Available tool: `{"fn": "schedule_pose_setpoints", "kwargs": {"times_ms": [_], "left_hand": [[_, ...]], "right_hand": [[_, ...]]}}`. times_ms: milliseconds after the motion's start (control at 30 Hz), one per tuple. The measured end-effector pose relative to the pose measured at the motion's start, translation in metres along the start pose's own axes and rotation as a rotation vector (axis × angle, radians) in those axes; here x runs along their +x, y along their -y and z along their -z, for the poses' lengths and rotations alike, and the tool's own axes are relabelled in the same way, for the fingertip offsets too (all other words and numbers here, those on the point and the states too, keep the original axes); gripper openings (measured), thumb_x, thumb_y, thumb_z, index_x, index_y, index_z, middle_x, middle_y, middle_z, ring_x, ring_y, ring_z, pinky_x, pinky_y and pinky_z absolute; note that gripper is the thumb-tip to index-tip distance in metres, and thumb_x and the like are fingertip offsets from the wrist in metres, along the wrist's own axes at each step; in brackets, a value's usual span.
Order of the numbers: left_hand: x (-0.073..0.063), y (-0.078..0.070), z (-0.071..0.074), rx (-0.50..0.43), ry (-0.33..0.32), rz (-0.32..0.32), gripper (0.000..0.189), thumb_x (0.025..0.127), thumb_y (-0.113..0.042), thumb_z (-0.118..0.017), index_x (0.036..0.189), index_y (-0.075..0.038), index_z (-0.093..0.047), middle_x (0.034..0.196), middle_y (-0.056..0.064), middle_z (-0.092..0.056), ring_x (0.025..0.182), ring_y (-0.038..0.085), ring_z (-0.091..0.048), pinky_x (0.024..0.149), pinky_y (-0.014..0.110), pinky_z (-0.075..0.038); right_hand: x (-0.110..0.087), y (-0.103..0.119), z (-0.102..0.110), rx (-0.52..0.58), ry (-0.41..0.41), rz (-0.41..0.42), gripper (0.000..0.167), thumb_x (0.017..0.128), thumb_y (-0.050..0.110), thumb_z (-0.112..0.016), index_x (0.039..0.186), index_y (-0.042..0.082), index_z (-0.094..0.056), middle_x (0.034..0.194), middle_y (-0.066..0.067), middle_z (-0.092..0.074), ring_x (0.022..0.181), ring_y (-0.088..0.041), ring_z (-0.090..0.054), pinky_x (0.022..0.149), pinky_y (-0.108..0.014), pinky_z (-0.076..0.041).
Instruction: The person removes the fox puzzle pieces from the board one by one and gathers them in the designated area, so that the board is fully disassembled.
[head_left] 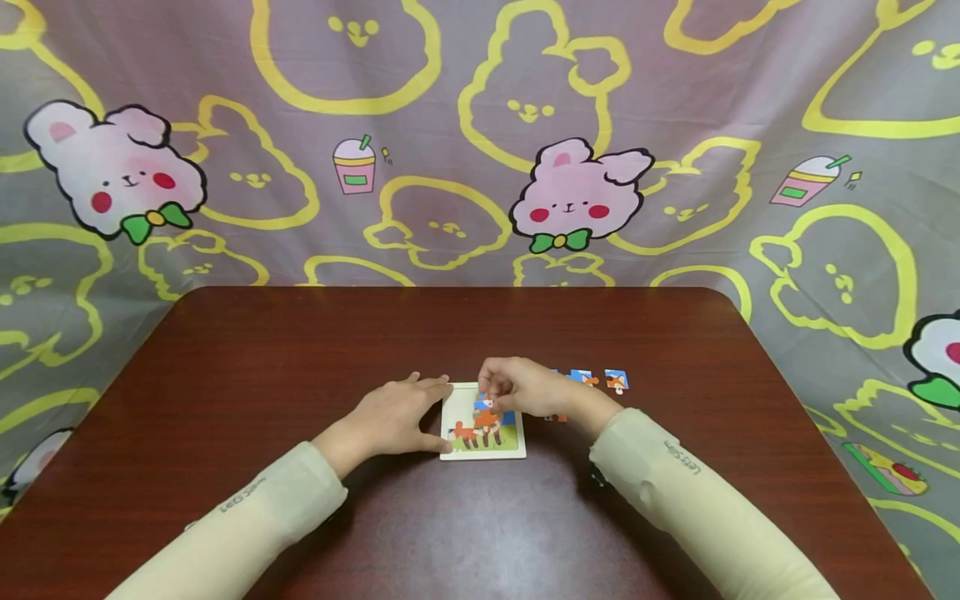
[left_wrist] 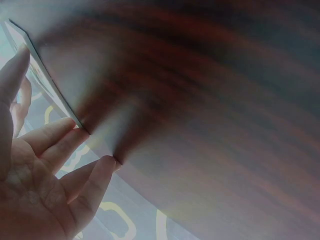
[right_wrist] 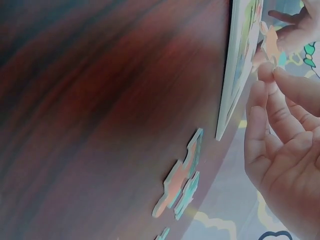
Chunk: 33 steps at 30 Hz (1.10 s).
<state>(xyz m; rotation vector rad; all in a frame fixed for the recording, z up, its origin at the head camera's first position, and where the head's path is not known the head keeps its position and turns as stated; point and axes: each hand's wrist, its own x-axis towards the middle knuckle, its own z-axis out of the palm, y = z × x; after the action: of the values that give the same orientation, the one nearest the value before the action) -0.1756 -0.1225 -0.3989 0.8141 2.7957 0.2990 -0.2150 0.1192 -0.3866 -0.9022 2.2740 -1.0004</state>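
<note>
A light-framed puzzle tray (head_left: pixel 487 456) lies on the table, with fox-picture pieces (head_left: pixel 468 436) laid along its lower part. Spread fingers of my left hand (head_left: pixel 390 417) rest at the tray's left side, thumb near the lower corner. In the left wrist view, the thumb and two fingertips touch the tray's edge (left_wrist: pixel 52 85), while other fingertips are on the table. My right hand (head_left: pixel 525 387) is over the tray and pinches an orange-and-blue puzzle piece (right_wrist: pixel 271 44) between thumb and fingertip. Part of the tray is hidden beneath that hand.
Several loose puzzle pieces lie right of the tray, among them a blue-and-orange one (head_left: pixel 582 377) and one with a fox face (head_left: pixel 617 380). The right forearm partly covers others. Behind the brown table (head_left: pixel 337 333) hangs a patterned curtain (head_left: pixel 450 125).
</note>
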Motion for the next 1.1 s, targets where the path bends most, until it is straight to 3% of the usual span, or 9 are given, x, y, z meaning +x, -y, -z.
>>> {"fn": "schedule_pose_setpoints", "kwargs": {"times_ms": [167, 433, 733, 1100], "left_hand": [[-0.001, -0.001, 0.001, -0.004, 0.004, 0.007, 0.079, 0.079, -0.056, -0.077, 0.143, -0.015, -0.055, 0.154, 0.01, -0.047, 0.135, 0.05, -0.046, 0.105, 0.06, -0.044], [-0.001, -0.001, 0.0, -0.006, 0.0, 0.005, 0.081, 0.079, -0.056, -0.078, 0.144, -0.014, -0.053, 0.154, 0.01, -0.047, 0.135, 0.05, -0.046, 0.106, 0.059, -0.043], [-0.001, -0.001, 0.001, 0.0, 0.005, 0.012, 0.083, 0.079, -0.057, -0.077, 0.146, -0.014, -0.052, 0.155, 0.008, -0.045, 0.137, 0.048, -0.045, 0.107, 0.059, -0.042], [-0.001, 0.0, -0.001, 0.005, 0.005, 0.014, 0.082, 0.079, -0.056, -0.078, 0.145, -0.015, -0.052, 0.155, 0.008, -0.046, 0.137, 0.048, -0.045, 0.106, 0.059, -0.044]], "right_hand": [[-0.003, -0.004, 0.003, -0.043, -0.017, -0.012, 0.014, 0.093, 0.002, -0.066, 0.103, 0.008, -0.058, 0.084, -0.003, -0.065, 0.076, -0.011, -0.059, 0.072, -0.025, -0.05], [-0.012, -0.01, 0.01, -0.036, -0.065, 0.033, 0.014, 0.092, -0.002, -0.066, 0.101, 0.004, -0.058, 0.079, -0.001, -0.061, 0.072, -0.01, -0.054, 0.07, -0.024, -0.046], [-0.025, -0.019, 0.021, -0.046, -0.095, 0.021, 0.015, 0.091, -0.001, -0.067, 0.102, 0.004, -0.057, 0.081, -0.002, -0.063, 0.077, -0.014, -0.058, 0.075, -0.033, -0.049], [-0.042, -0.035, 0.031, -0.065, -0.137, -0.005, 0.016, 0.09, 0.0, -0.069, 0.101, 0.006, -0.058, 0.082, -0.002, -0.062, 0.076, -0.014, -0.055, 0.069, -0.03, -0.047]]}}
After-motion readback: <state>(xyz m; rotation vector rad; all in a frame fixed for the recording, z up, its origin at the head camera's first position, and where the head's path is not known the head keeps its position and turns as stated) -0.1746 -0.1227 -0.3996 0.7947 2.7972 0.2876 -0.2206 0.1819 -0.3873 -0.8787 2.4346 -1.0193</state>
